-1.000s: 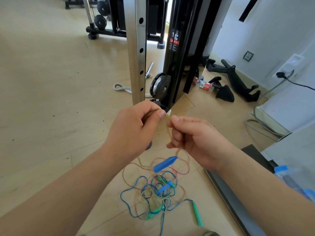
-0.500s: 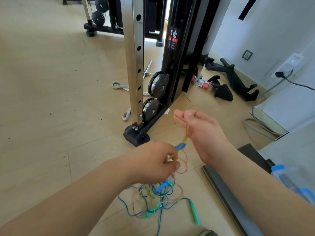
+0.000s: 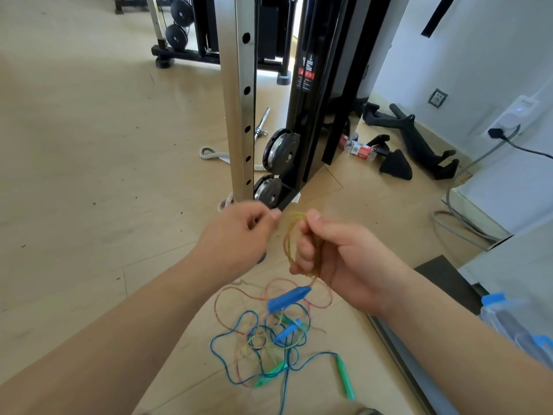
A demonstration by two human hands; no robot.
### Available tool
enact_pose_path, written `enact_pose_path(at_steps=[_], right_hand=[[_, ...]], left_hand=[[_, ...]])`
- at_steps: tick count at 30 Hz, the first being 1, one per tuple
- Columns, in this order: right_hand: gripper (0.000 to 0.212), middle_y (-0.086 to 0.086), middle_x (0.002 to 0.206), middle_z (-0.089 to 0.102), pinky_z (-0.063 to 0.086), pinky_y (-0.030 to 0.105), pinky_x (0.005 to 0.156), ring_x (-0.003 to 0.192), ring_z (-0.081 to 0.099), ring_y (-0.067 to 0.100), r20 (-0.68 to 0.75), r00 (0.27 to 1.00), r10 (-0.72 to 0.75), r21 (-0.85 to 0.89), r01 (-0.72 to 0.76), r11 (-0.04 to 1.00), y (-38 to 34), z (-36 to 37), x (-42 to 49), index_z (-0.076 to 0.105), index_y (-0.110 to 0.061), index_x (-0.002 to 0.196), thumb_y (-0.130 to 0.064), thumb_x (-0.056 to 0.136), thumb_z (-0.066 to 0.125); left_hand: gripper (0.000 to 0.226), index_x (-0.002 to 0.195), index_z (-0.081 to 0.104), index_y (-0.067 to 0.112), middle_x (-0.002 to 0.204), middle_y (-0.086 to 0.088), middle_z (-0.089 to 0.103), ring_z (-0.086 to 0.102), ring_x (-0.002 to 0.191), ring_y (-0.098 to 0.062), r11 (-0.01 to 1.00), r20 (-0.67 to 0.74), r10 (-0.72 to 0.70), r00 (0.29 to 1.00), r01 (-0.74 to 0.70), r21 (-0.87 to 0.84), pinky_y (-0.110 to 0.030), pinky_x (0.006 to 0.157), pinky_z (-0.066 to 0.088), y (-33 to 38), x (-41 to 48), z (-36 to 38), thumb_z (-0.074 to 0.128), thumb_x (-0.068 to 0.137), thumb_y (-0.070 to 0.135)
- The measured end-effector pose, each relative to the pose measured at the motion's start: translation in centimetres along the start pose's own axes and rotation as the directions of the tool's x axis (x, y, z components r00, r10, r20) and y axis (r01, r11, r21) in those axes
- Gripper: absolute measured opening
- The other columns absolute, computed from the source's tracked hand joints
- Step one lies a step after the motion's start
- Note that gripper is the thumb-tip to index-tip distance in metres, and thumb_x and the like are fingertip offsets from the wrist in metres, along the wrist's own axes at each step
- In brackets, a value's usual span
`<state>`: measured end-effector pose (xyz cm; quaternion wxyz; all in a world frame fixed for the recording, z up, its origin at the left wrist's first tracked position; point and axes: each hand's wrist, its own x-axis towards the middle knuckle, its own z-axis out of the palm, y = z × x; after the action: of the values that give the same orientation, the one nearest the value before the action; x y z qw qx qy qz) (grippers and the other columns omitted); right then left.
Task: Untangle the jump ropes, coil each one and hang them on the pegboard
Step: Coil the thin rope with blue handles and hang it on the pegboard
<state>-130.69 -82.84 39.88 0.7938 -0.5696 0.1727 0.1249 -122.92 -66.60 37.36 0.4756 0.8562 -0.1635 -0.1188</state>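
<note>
While the wooden floor (image 3: pixel 74 151) lies bare and wide on the left side, giving plenty of free room there, the middle is closed off by the steel upright (image 3: pixel 239 94) of a gym machine, whose pulley wheels (image 3: pixel 279 151) sit near its foot just beyond the hands. The left hand (image 3: pixel 239 238) is curled with thumb and forefinger pinched together (whether a strand is actually between them cannot be told). Just beside it, the right hand (image 3: pixel 338 259) is closed around a small coil of yellowish rope (image 3: pixel 294 244), its loops standing roughly upright. From that coil a strand drops to a blue handle (image 3: pixel 288 298), which hangs tilted, its long axis running from lower left to upper right. Below, on the floor, lies the tangle of jump ropes (image 3: pixel 269 339), blue, pinkish and yellow strands crossing each other. A green handle (image 3: pixel 345 377) lies at the tangle's right edge, pointing toward the viewer. Farther right, a dark mat edge (image 3: pixel 398 342) and a white wall (image 3: pixel 493 55) narrow the space.
</note>
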Motion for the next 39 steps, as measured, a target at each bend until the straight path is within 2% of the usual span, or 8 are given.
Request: enact_pose_path(at_steps=[4, 11, 15, 20, 27, 32, 36, 39], right_hand=[[0.032, 0.023, 0.114, 0.075, 0.058, 0.043, 0.094, 0.1, 0.076, 0.032, -0.132, 0.991, 0.008, 0.199, 0.019, 0.98, 0.3, 0.0, 1.0, 0.055, -0.01, 0.091, -0.028, 0.112, 0.037], [0.023, 0.008, 0.091, 0.072, 0.055, 0.036, 0.093, 0.087, 0.069, 0.018, -0.514, 0.832, -0.208, -0.246, 0.089, 0.965, 1.0, -2.4, 2.2, 0.07, -0.009, 0.099, -0.032, 0.101, 0.064], [0.025, 0.024, 0.106, 0.071, 0.054, 0.046, 0.105, 0.11, 0.072, 0.035, -0.536, 0.838, -0.106, 0.012, 0.132, 0.991, 0.8, -2.8, 2.4, 0.064, 0.005, 0.118, -0.015, 0.102, 0.063], [0.029, 0.029, 0.093, 0.072, 0.049, 0.039, 0.076, 0.079, 0.061, 0.024, -0.309, 0.905, -0.292, -0.431, 0.141, 0.891, 1.2, -2.7, 1.8, 0.072, -0.005, 0.09, -0.034, 0.09, 0.073], [0.031, 0.011, 0.068, 0.065, 0.047, 0.033, 0.064, 0.065, 0.055, 0.024, -0.057, 0.975, -0.217, -0.282, 0.193, 0.94, 0.4, -0.9, 0.5, 0.073, -0.005, 0.085, -0.017, 0.106, 0.052], [0.035, 0.018, 0.096, 0.075, 0.055, 0.034, 0.071, 0.077, 0.066, 0.026, 0.088, 0.989, -0.119, -0.02, 0.121, 0.992, -0.6, -0.3, -0.5, 0.067, -0.008, 0.085, -0.022, 0.107, 0.044], [0.031, 0.025, 0.125, 0.071, 0.055, 0.043, 0.104, 0.116, 0.071, 0.033, -0.052, 0.987, -0.151, 0.29, 0.159, 0.944, -0.6, -1.2, 0.5, 0.061, -0.004, 0.096, -0.023, 0.109, 0.041], [0.024, 0.02, 0.124, 0.073, 0.053, 0.045, 0.107, 0.115, 0.072, 0.028, -0.202, 0.966, -0.161, 0.204, 0.202, 0.958, 0.3, -1.8, 1.2, 0.064, -0.001, 0.105, -0.018, 0.108, 0.048]], left_hand=[[0.024, 0.099, 0.07, 0.022, 0.072, 0.009, 0.062, 0.058, 0.066, -0.007, 0.961, 0.309, -0.071, 0.948, -0.018, 0.277, -0.026, 0.067, 0.05, -1.0, -0.8, 1.6, 0.047, 0.102, 0.03], [0.035, 0.088, 0.064, 0.011, 0.067, -0.011, 0.066, 0.064, 0.048, -0.022, 0.947, 0.618, -0.114, 0.778, -0.102, 0.304, -0.031, 0.051, 0.056, 2.2, -3.3, 1.5, 0.051, 0.102, 0.04], [0.029, 0.094, 0.067, 0.016, 0.074, 0.0, 0.059, 0.051, 0.059, -0.006, 0.895, 0.668, 0.039, 0.743, -0.323, 0.308, -0.028, 0.064, 0.048, 3.5, -4.6, 1.7, 0.051, 0.103, 0.04], [0.018, 0.087, 0.061, 0.025, 0.062, 0.007, 0.055, 0.049, 0.058, -0.008, 0.913, 0.293, 0.317, 0.902, -0.374, 0.163, -0.032, 0.059, 0.046, 3.0, -3.1, 0.8, 0.056, 0.102, 0.032], [0.019, 0.081, 0.067, 0.019, 0.063, -0.005, 0.062, 0.05, 0.054, -0.009, 0.975, -0.15, 0.222, 0.964, -0.224, 0.002, -0.025, 0.056, 0.043, 1.0, -0.7, -0.5, 0.066, 0.097, 0.03], [0.032, 0.079, 0.064, 0.022, 0.067, -0.011, 0.063, 0.053, 0.054, -0.012, 0.998, 0.154, -0.018, 0.988, 0.026, -0.05, -0.034, 0.059, 0.054, 0.2, -1.1, 0.8, 0.048, 0.106, 0.03], [0.026, 0.093, 0.067, 0.028, 0.068, -0.002, 0.065, 0.056, 0.05, -0.01, 0.993, 0.339, -0.114, 0.934, 0.099, 0.062, -0.023, 0.055, 0.051, 0.4, -2.0, 2.2, 0.045, 0.106, 0.034], [0.023, 0.103, 0.063, 0.027, 0.073, -0.008, 0.072, 0.062, 0.049, -0.013, 0.981, 0.525, -0.167, 0.835, 0.089, 0.171, -0.022, 0.052, 0.054, 1.5, -3.5, 3.2, 0.046, 0.105, 0.043]])
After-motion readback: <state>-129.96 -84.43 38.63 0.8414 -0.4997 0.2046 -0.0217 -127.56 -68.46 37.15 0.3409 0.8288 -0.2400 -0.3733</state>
